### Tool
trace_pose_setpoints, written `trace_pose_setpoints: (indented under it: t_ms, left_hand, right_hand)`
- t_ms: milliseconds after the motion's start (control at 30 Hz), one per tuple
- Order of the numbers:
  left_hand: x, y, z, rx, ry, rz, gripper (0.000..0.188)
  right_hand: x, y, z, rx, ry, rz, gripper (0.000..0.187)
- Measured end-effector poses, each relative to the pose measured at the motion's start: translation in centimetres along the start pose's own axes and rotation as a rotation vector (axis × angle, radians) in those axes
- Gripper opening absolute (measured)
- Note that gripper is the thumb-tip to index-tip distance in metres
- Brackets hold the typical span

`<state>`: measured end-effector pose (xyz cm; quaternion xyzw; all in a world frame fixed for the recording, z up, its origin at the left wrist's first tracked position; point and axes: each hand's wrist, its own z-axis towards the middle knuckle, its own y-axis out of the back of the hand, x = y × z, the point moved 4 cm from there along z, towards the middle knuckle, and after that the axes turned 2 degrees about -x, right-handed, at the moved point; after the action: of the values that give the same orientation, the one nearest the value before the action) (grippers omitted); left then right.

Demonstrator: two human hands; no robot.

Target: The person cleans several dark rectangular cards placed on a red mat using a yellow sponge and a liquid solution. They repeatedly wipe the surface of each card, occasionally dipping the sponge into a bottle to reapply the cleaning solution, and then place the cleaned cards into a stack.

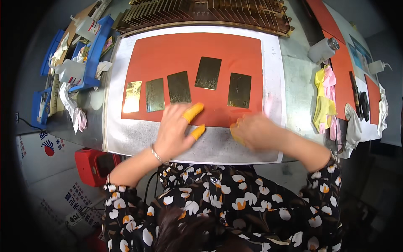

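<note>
Several thin, shiny gold-toned metal cards lie spread in a row on an orange-red mat. My left hand [174,128] wears yellow finger cots on two fingers. Its fingers are spread, and it covers the lower edge of the third card [179,87] from the left. My right hand [254,131] is curled and slightly blurred at the mat's [184,50] near edge, just below the rightmost card [239,90]. Yellow cots show on it too, but what its fingers hold, if anything, is hidden. Another card [208,73] lies farther up, and a brightly glinting card [132,97] lies leftmost.
A slotted metal rack [201,14] with upright plates stands behind the mat. At left are blue bins [93,54] with white squeeze bottles [69,71]. At right are a metal-capped bottle [323,50], yellow and pink cloths [325,101], and black scissors [363,105]. A red stool [90,168] stands below left.
</note>
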<state>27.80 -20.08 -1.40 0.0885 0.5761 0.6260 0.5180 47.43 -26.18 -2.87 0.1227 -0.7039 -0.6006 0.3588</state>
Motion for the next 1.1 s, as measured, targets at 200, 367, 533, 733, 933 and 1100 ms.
trace_pose_setpoints:
  t_ms: [200,367,533,733,933,1100]
  left_hand:
    - [-0.9,-3.4,9.0,0.103,-0.119,0.003,0.098]
    - [-0.7,-7.1,11.8,0.35,-0.064,0.107,0.099]
    - [-2.1,-6.2,12.0,0.395,-0.085,0.166,0.094]
    - [-4.2,-5.1,11.3,0.296,-0.36,0.331,0.071]
    - [-4.2,-4.3,11.3,0.521,-0.249,0.471,0.074]
    - [-1.9,-1.2,13.1,0.417,-0.184,0.278,0.088]
  right_hand:
    - [-0.5,1.8,-7.7,-0.437,-0.288,0.248,0.009]
    - [-2.3,0.0,-10.8,-0.67,-0.523,0.379,0.009]
    - [-2.3,-1.0,-10.6,-0.795,-0.471,0.332,0.01]
    - [-2.7,-1.5,-10.8,-0.916,-0.463,0.28,0.008]
    - [-2.8,-1.9,-11.2,-0.84,-0.609,0.377,0.01]
    - [-3.0,-2.0,-11.4,-0.869,-0.584,0.302,0.011]
